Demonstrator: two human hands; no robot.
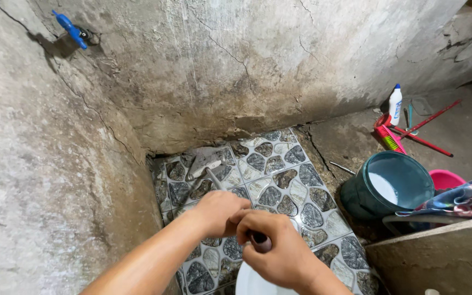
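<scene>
1. Far left, high on the rough concrete wall (39, 180), I see a blue tap (70, 29) sticking out near the corner, well apart from the hands.
2. My left hand (217, 212) grips the long-handled brush (211, 177) lower down its handle, fingers clamped round the shaft. The brush head lies on the pebble-patterned tiled floor (296, 188), close to the corner where the two walls meet.
3. My right hand (274, 248) is closed on the dark upper end of the same handle, just beside the left, the two hands touching.
4. The handle's long axis runs from the hands near the bottom of the view up and to the left, so the working end points away from me toward the wall corner, tilted down to the tiles.
5. In my judgement, scrubbing well here means keeping both grips firm, pressing along the shaft so the head stays flat on the tiles, and working short strokes into the dirty grout by the wall.
6. Below the hands a white rounded rim (249, 281) shows; I cannot tell what it belongs to.
7. To the right stand a dark green bucket (386, 188) with a pale liquid in it, a pink basin (446, 178) behind it, a patterned cloth (465, 199) over a ledge, and farther back a white bottle (395, 104) beside a pink hand brush (388, 134).
</scene>
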